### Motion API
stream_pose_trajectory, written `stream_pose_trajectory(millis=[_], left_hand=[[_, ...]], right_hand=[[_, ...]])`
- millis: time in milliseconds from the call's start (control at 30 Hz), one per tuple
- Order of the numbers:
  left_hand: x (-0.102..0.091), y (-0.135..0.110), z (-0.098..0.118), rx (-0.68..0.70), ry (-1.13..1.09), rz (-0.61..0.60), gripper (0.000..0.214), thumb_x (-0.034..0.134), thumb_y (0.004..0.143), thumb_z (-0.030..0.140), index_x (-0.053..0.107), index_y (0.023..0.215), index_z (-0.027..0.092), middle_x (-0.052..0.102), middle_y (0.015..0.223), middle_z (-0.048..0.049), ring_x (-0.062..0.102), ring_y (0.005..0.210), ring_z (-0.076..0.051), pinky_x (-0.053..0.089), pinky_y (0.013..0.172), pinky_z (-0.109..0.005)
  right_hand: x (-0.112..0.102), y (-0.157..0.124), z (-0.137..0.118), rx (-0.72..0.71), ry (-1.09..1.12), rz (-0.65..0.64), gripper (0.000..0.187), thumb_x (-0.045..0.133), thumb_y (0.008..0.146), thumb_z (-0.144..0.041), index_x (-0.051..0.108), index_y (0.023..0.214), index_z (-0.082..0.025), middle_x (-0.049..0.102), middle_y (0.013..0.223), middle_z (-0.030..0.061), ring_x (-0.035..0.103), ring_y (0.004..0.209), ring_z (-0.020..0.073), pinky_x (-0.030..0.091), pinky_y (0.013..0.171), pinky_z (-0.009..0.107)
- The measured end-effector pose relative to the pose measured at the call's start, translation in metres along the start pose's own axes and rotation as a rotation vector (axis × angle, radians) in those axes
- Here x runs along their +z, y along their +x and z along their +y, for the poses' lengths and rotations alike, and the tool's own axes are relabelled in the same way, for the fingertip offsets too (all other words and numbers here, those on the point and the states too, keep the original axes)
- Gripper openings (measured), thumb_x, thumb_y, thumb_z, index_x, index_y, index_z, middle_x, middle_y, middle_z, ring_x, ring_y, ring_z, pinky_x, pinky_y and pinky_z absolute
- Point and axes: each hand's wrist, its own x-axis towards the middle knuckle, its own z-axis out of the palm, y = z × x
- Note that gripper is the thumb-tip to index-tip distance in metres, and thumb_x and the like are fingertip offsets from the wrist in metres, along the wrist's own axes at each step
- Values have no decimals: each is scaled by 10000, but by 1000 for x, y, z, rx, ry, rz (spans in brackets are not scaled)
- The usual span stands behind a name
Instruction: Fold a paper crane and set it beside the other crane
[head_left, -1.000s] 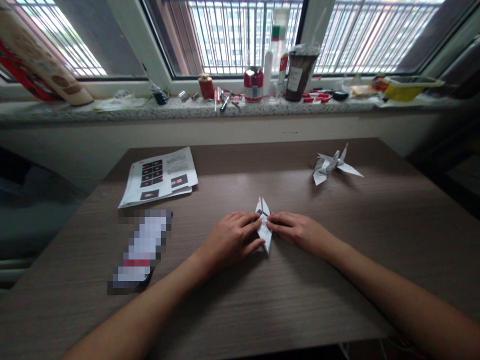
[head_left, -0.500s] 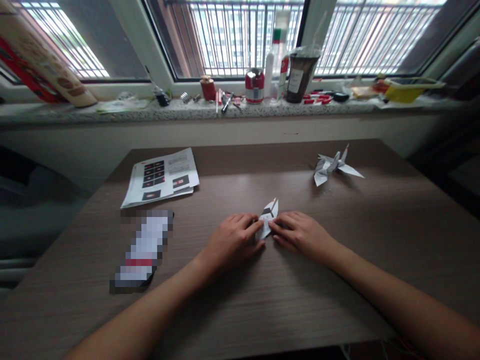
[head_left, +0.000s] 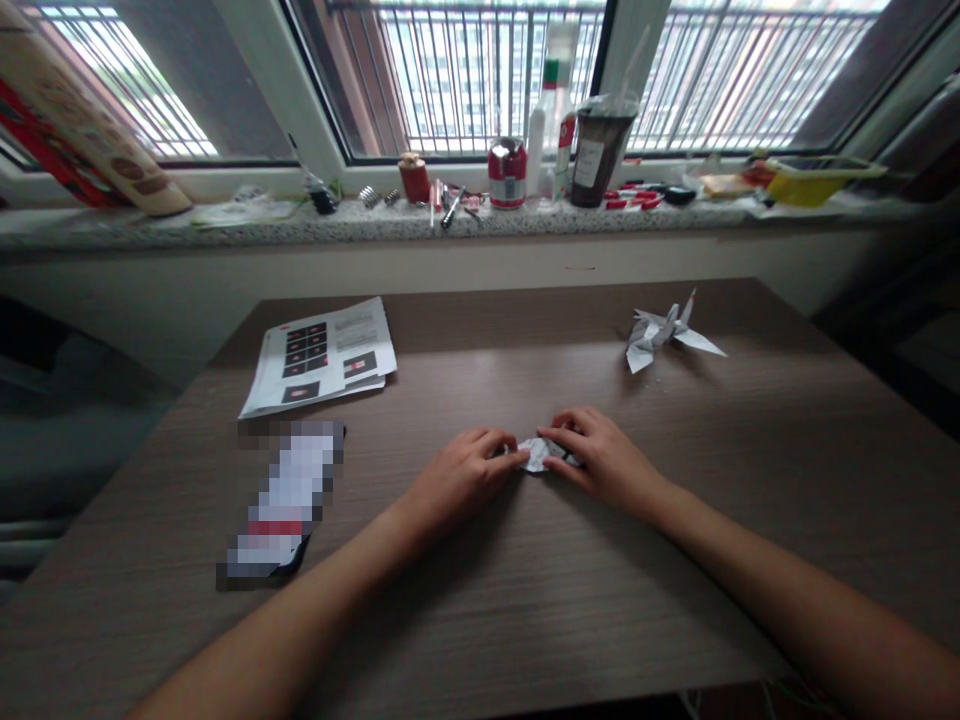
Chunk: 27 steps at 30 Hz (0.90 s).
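Observation:
A small folded piece of white printed paper (head_left: 538,454) lies on the brown wooden table (head_left: 750,450) between my two hands. My left hand (head_left: 457,480) rests on the table and pinches the paper's left end with curled fingers. My right hand (head_left: 604,458) covers the right end, its fingers bent and pressing on the paper. Most of the paper is hidden under the fingers.
A finished paper crane (head_left: 667,334) stands at the back right. Printed sheets (head_left: 322,352) lie at the back left, with a blurred flat object (head_left: 281,500) in front of them. The windowsill (head_left: 150,225) carries a red can (head_left: 507,172), bottles, a dark cup (head_left: 598,148) and small clutter.
The paper stood upright with its point toward the window. It has been turned clockwise and laid flat sideways; my right hand has moved up over it.

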Motion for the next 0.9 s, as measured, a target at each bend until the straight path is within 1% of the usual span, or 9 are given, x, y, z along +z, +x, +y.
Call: stream_pose_trajectory(millis=[133, 233, 300, 400, 500, 600, 700, 767, 900], left_hand=[[3, 1, 0, -39, -84, 34, 267, 582, 1035, 189, 683, 1274, 250, 671, 1159, -97, 650, 1003, -233, 563, 876, -402], [5, 1, 0, -113, -188, 108, 229, 603, 1025, 211, 675, 1241, 211, 685, 1130, -99, 651, 1018, -238, 564, 886, -407], [4, 2, 0, -167, -242, 137, 205, 615, 1019, 223, 674, 1214, 197, 697, 1108, -100, 660, 1010, -235, 566, 887, -408], [1, 4, 0, -212, -319, 137, 150, 631, 1010, 229, 693, 1142, 194, 716, 1072, -91, 675, 983, -227, 568, 876, -401], [-2, 5, 1, -258, -451, 154, 117, 644, 1002, 223, 704, 1098, 191, 730, 1020, -69, 688, 934, -205, 575, 849, -370], [-4, 5, 4, -336, -622, 194, 121, 643, 1011, 251, 703, 1095, 188, 738, 1004, -57, 700, 906, -184, 582, 804, -323], [-7, 6, 7, -404, -742, 239, 145, 668, 1004, 301, 712, 1083, 188, 742, 982, -51, 700, 873, -173, 575, 771, -296], [-8, 6, 9, -435, -806, 255, 163, 693, 990, 327, 720, 1071, 188, 739, 948, -44, 693, 840, -166, 563, 746, -283], [-7, 7, 10, -482, -928, 269, 194, 729, 963, 342, 728, 1070, 180, 738, 911, -39, 684, 805, -157, 552, 717, -270]], right_hand=[[2, 0, 1, 29, 36, -10, 242, 686, 980, -341, 685, 1185, -213, 664, 1169, 131, 609, 1088, 296, 533, 934, 487], [2, 1, 0, 47, 72, -5, 220, 731, 945, -324, 663, 1123, -215, 685, 1120, 109, 619, 1050, 287, 521, 907, 468], [2, 1, 0, 69, 108, 0, 210, 750, 926, -302, 648, 1090, -219, 702, 1069, 89, 633, 1007, 274, 516, 878, 443], [2, 1, -2, 135, 203, 3, 196, 747, 919, -260, 642, 1079, -222, 722, 1013, 65, 657, 943, 246, 516, 823, 390], [1, 0, -4, 218, 364, 14, 204, 745, 908, -243, 646, 1085, -226, 736, 989, 40, 680, 884, 208, 522, 765, 331], [-4, 1, -8, 264, 491, 2, 192, 746, 905, -263, 675, 1079, -222, 746, 975, 22, 688, 860, 186, 526, 752, 300], [-10, 2, -13, 283, 598, -61, 164, 688, 967, -329, 718, 1087, -221, 762, 980, 24, 695, 872, 180, 532, 769, 293], [-11, 2, -15, 302, 663, -87, 182, 645, 1000, -363, 735, 1066, -219, 769, 965, 26, 701, 868, 179, 535, 764, 291], [-8, 1, -14, 357, 734, -81, 206, 657, 992, -396, 740, 1031, -212, 765, 880, 18, 699, 789, 169, 523, 686, 272]])
